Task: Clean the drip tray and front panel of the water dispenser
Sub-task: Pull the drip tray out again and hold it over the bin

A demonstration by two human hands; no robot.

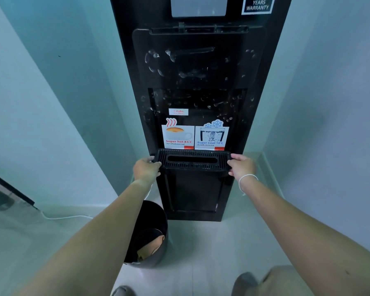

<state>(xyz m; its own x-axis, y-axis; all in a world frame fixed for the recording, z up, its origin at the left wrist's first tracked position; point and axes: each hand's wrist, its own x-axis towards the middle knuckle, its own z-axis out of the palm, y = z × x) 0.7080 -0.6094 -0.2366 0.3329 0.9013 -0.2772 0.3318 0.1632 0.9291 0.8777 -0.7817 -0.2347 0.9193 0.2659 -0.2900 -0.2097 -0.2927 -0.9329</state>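
Both hands on the drip tray (192,162), one per end: left hand (146,167) and right hand (241,165) each have fingers curled round a short edge, thumbs on top. The tray sits at the foot of the recess in the water dispenser (201,82), just below the hot and cold stickers (194,137), sticking out toward the person.

Risks, as I read it:
- Tray may hold water under the grille. Tilt it coming out and it spills down the lower panel and onto the floor.
- Uneven pull could jam one end.
- Bin (146,233) stands below and left of the tray, easy to kick.

Front panel is covered in white smears and droplets, not wiped yet.

Can't tell: water level in the tray, fingertips under the tray edges, the taps, or whether the tray is seated or already loose. Dispenser top is cut off.
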